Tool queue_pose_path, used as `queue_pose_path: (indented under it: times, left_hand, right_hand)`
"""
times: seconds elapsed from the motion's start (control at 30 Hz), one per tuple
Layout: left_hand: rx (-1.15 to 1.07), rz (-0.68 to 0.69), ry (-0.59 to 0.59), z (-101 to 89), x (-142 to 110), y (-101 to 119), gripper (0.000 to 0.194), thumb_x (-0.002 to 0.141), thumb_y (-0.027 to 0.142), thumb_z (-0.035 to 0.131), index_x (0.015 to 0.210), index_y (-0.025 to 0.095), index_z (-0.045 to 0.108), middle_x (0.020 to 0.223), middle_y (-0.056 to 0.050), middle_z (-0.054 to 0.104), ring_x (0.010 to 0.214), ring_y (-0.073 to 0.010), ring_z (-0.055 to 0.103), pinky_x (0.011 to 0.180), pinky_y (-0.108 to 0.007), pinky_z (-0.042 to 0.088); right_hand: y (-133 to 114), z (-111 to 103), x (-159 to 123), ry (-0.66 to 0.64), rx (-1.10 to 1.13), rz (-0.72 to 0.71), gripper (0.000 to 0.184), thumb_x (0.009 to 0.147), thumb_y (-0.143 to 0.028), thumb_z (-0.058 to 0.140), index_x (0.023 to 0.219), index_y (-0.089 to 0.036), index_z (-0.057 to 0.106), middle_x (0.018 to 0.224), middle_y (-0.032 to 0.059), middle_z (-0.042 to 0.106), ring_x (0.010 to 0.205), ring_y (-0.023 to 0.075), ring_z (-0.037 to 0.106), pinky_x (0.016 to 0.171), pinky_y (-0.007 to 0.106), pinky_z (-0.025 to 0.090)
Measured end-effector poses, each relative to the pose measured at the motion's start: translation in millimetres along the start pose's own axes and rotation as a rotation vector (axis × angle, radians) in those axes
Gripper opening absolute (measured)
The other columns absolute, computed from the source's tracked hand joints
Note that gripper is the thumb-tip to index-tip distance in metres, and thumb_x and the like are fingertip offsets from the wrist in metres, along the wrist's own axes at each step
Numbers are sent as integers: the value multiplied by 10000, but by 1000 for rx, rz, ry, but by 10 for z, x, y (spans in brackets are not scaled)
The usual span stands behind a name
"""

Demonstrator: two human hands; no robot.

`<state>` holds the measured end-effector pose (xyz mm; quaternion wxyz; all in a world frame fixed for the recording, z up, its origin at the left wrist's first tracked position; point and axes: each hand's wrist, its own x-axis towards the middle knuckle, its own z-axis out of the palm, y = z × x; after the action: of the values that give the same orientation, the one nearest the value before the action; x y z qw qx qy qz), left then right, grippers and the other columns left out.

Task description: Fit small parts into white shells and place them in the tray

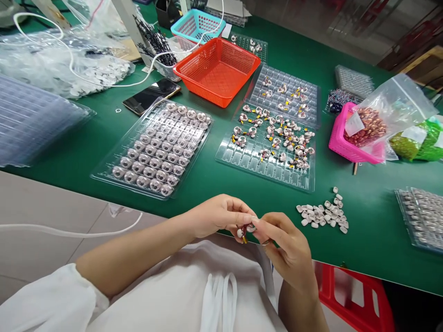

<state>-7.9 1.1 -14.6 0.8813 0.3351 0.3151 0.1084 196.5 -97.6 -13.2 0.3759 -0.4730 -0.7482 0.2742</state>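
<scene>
Close to my body at the table's front edge, my left hand [230,214] pinches a small white earbud part [241,233] with dark red wires and a yellow tab. My right hand [285,242] meets it from the right, its thumb and forefinger closed on the white end of the same part. The fingertips cover much of it. Ahead lies a clear tray [228,154] scattered with similar wired parts [287,131]. A heap of small white caps [321,214] lies on the table to the right of my right hand.
At left centre a clear tray [104,173] bears rows of round whitish shells [155,161]. Behind are a red basket [218,74], a phone [150,96] and a blue basket [199,23]. A pink basket [341,133] stands right; a red stool [356,295] is below.
</scene>
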Motion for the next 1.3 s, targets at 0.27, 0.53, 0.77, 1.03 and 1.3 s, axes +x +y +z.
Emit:
queue_pose_path:
  times: [0.27, 0.53, 0.77, 1.03, 1.3]
  left_hand:
    - [-173, -114, -134, -19, 69, -108, 389, 756, 451, 849, 900, 97, 774, 753, -46, 694, 649, -119, 649, 626, -245, 608]
    - [-90, 9, -3, -8, 24, -127, 492, 770, 423, 844, 1132, 124, 695, 817, -48, 721, 702, -155, 699, 681, -312, 608]
    - [87, 198, 91, -12, 26, -228, 498, 725, 203, 842, 1185, 151, 658, 895, -26, 704, 842, -164, 675, 784, -335, 575]
    - [590, 538, 275, 20, -44, -246, 486, 809, 214, 777, 1273, 187, 636, 1053, -77, 735, 940, -187, 696, 875, -334, 587]
    - [948, 736, 276, -46, -21, -194, 144, 886, 171, 716, 1022, 156, 761, 924, -78, 731, 837, -172, 686, 773, -286, 568]
  right_hand:
    - [40, 71, 11, 70, -36, 13, 312, 943, -85, 588, 1183, -278, 641, 1014, 60, 655, 858, 175, 665, 682, 283, 561]
    - [-32, 147, 4, 224, 45, 455, 110, 985, -280, 585, 913, -221, 643, 802, 11, 659, 643, 127, 592, 549, 221, 473]
    - [-29, 234, -50, 254, 143, 586, 176, 958, -350, 631, 863, -206, 669, 731, -7, 649, 601, 112, 552, 529, 215, 437]
    - [-37, 254, -29, 331, 279, 602, 150, 963, -349, 632, 912, -220, 689, 733, -19, 656, 587, 99, 564, 531, 195, 465]
    - [-28, 259, -5, 244, 172, 484, 109, 983, -246, 599, 1017, -243, 702, 862, -5, 713, 674, 103, 620, 595, 200, 488]
